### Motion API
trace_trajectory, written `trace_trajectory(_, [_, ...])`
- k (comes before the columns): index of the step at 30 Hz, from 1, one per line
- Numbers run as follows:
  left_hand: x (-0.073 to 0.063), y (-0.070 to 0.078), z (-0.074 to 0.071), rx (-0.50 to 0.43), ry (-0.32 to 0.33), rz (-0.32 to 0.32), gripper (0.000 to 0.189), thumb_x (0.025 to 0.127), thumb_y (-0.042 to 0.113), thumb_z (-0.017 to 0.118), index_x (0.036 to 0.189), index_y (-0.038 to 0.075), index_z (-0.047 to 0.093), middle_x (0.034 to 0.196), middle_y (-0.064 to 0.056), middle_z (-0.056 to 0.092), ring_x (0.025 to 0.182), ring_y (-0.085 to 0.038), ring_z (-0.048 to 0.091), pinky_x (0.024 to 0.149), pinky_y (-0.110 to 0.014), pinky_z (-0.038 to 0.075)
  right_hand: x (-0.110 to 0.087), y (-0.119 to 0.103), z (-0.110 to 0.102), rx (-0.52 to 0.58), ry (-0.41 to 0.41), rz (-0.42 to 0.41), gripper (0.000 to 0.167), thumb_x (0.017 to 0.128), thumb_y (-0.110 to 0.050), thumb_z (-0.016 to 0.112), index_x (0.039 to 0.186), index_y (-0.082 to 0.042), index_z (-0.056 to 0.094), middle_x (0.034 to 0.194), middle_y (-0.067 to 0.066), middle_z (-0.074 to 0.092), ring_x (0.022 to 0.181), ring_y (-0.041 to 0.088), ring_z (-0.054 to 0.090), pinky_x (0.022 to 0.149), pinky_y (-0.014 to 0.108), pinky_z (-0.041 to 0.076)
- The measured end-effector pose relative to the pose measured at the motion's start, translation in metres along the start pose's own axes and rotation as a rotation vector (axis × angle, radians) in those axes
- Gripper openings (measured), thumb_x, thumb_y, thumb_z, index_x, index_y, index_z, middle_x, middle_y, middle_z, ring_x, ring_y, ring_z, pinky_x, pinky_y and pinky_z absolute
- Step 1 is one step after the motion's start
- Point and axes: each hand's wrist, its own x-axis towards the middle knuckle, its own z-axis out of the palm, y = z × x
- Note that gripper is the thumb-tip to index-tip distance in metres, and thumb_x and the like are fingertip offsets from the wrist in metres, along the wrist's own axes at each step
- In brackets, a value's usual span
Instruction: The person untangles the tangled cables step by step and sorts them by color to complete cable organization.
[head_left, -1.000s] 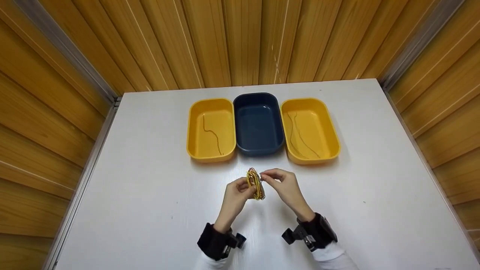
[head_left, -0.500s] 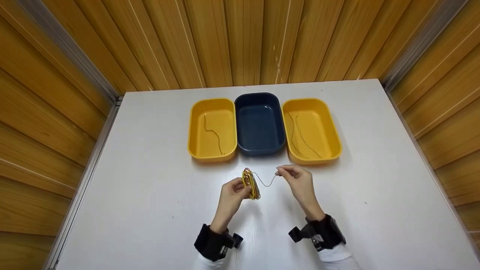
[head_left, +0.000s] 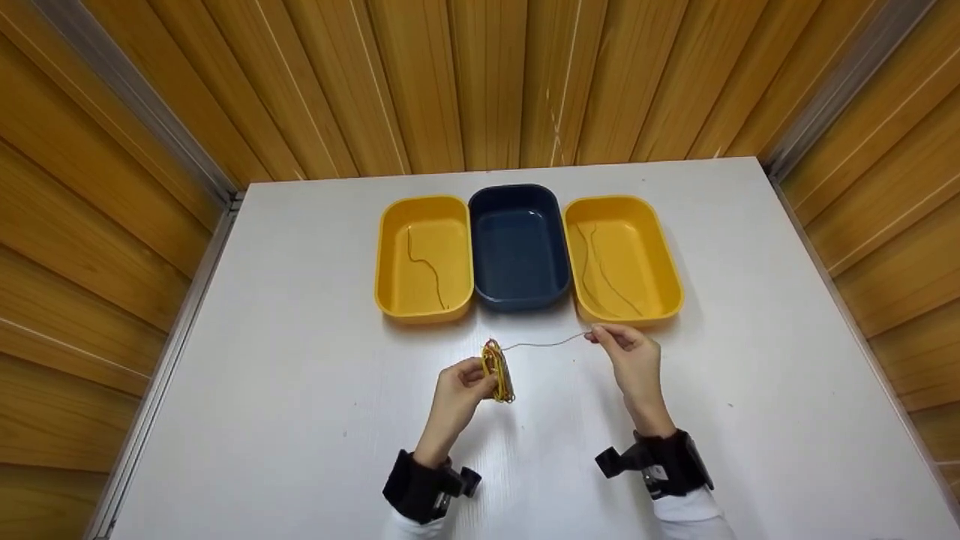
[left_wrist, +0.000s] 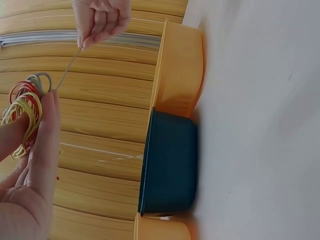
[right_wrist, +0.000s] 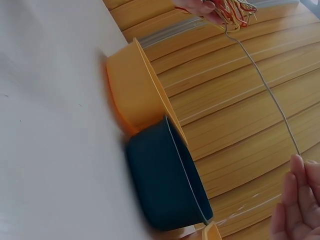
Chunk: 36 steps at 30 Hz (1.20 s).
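Observation:
In the head view my left hand [head_left: 457,391] grips a coiled bundle of thin yellow, red and grey wires [head_left: 497,373], held above the table in front of the bins. Thumb and fingers pinch the bundle from both sides in the left wrist view. My right hand [head_left: 634,366], out to the right, pinches one end of a single grey wire [right_wrist: 270,92]. That wire runs almost straight across from the bundle to the right fingertips. Its other end disappears among the coils.
Behind the hands a dark blue bin [head_left: 520,302] stands between a left yellow bin [head_left: 381,259] and a right yellow bin [head_left: 670,259]. One thin wire [head_left: 425,263] lies in the left bin, two thin wires [head_left: 602,276] in the right. Wooden panels [head_left: 480,90] rise behind the white table [head_left: 300,337].
My right hand has moved right and slightly away from me, drawing the grey wire out of the bundle; its slack loop has straightened. My left hand, with the bundle, has shifted slightly left.

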Motion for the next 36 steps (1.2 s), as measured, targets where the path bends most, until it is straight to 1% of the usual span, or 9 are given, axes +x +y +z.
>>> trace_trajectory(3, [0.000,-0.001,-0.001,0.009,0.004,-0.002,0.028,0.090,-0.009,0.060,0.111,-0.027,0.060,0.102,-0.038,0.071,0.077,0.000,0.067,0.070,-0.015,0.060,0.002,0.000,-0.002,0.031,0.016,0.005,0.013,0.094,0.011,0.062,0.100,0.021,0.069,0.066,-0.019,0.071,0.070,-0.002,0.069,0.078,0.009,0.057])
trace_trajectory(7, [0.000,-0.001,-0.003,0.032,0.000,0.009,0.028,0.090,-0.008,0.060,0.111,-0.028,0.060,0.102,-0.040,0.070,0.076,0.002,0.066,0.070,-0.014,0.059,0.004,-0.001,-0.005,0.052,0.027,0.008,0.010,0.093,0.010,0.063,0.095,0.013,0.073,0.066,-0.018,0.071,0.070,-0.001,0.069,0.078,0.009,0.058])
trace_trajectory(10, [0.000,-0.001,-0.004,0.058,-0.006,0.023,0.028,0.090,-0.008,0.060,0.110,-0.027,0.061,0.102,-0.040,0.070,0.077,0.003,0.065,0.069,-0.012,0.057,0.006,-0.001,-0.008,0.061,0.043,0.020,0.012,0.094,0.009,0.064,0.092,0.006,0.075,0.067,-0.017,0.072,0.070,0.000,0.070,0.079,0.010,0.058])
trace_trajectory(13, [-0.001,-0.001,-0.005,0.066,-0.018,0.033,0.028,0.091,-0.008,0.061,0.110,-0.027,0.061,0.102,-0.040,0.070,0.077,0.004,0.064,0.068,-0.011,0.055,0.008,-0.001,-0.011,0.054,0.060,0.033,0.013,0.094,0.008,0.064,0.091,0.002,0.075,0.067,-0.017,0.071,0.070,0.001,0.070,0.078,0.011,0.059])
trace_trajectory(19, [0.000,-0.002,-0.007,-0.022,-0.083,-0.005,0.029,0.094,-0.005,0.062,0.113,-0.027,0.062,0.099,-0.034,0.073,0.067,0.002,0.068,0.066,-0.015,0.060,0.011,-0.003,-0.017,0.078,0.083,0.033,0.020,0.095,0.008,0.063,0.087,-0.006,0.075,0.067,-0.016,0.072,0.070,0.001,0.071,0.077,0.012,0.059])
trace_trajectory(20, [0.000,-0.001,-0.007,-0.037,-0.093,-0.019,0.029,0.095,-0.004,0.063,0.113,-0.027,0.062,0.099,-0.033,0.074,0.065,0.001,0.069,0.065,-0.016,0.061,0.011,-0.004,-0.018,0.091,0.088,0.030,0.020,0.094,0.008,0.063,0.087,-0.006,0.076,0.067,-0.015,0.072,0.069,0.001,0.071,0.076,0.013,0.060])
trace_trajectory(23, [0.000,-0.001,-0.008,-0.040,-0.106,-0.019,0.029,0.095,-0.004,0.063,0.114,-0.026,0.062,0.096,-0.030,0.075,0.062,0.000,0.067,0.063,-0.016,0.060,0.012,-0.006,-0.020,0.078,0.100,0.030,0.022,0.094,0.008,0.064,0.085,-0.009,0.075,0.067,-0.015,0.072,0.069,0.000,0.070,0.075,0.011,0.058])
trace_trajectory(29, [0.001,0.002,-0.008,-0.035,-0.093,-0.026,0.029,0.095,-0.003,0.064,0.114,-0.025,0.064,0.091,-0.025,0.075,0.059,0.000,0.063,0.060,-0.014,0.057,0.013,-0.008,-0.023,0.074,0.119,0.055,0.024,0.094,0.006,0.065,0.082,-0.013,0.075,0.067,-0.015,0.071,0.069,0.000,0.069,0.076,0.010,0.057])
trace_trajectory(36, [0.002,0.003,-0.007,-0.014,-0.104,-0.011,0.027,0.094,-0.004,0.064,0.112,-0.024,0.065,0.089,-0.027,0.075,0.059,0.001,0.062,0.059,-0.013,0.056,0.011,-0.010,-0.027,0.108,0.145,0.049,0.025,0.094,0.006,0.066,0.081,-0.013,0.076,0.067,-0.013,0.071,0.069,0.000,0.069,0.076,0.010,0.057])
